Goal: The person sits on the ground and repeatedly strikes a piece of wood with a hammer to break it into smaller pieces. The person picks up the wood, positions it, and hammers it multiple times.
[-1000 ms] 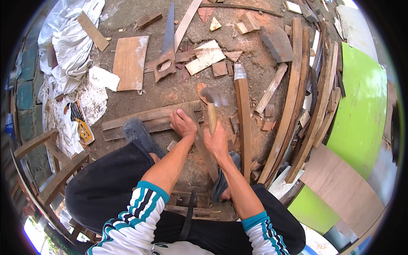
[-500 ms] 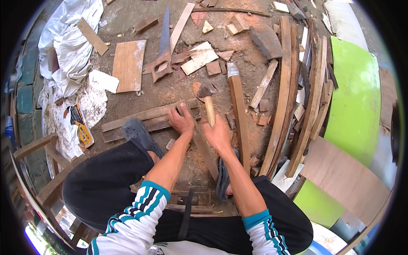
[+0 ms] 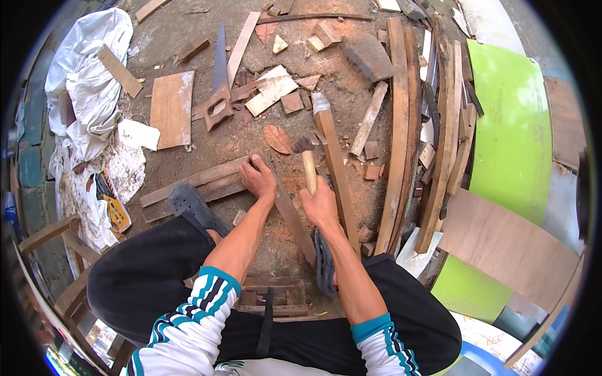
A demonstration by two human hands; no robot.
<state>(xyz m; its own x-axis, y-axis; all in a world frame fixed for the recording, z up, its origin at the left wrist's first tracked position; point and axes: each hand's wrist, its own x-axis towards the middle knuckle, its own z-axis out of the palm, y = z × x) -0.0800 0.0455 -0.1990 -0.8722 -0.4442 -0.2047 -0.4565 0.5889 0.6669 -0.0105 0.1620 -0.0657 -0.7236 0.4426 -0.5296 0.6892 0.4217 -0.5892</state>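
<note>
My right hand [image 3: 318,203] is closed round the pale wooden handle of a hammer [image 3: 309,168]. Its dark metal head is up over the ground, close to a long squared timber [image 3: 338,150] with a whitish tip. My left hand [image 3: 258,180] grips the far end of a narrow wooden strip [image 3: 290,216], which slants back toward my right shoe. At that same end, two planks [image 3: 194,188] lying side by side run off to the left, one edge near my left shoe. Beyond the hands, a brown dry leaf [image 3: 277,139] rests on the dirt.
A handsaw [image 3: 219,103] lies on the ground ahead among wood offcuts. Left of it are a flat board [image 3: 172,109] and a white sack [image 3: 94,75]. Long timbers [image 3: 395,131] and a lime-green panel [image 3: 511,138] line the right side. A wooden frame [image 3: 50,235] stands at the left.
The hammer and my right hand have shifted right, away from the leaf, which shows more fully. My left hand still holds the strip's end. The whole view has shifted slightly.
</note>
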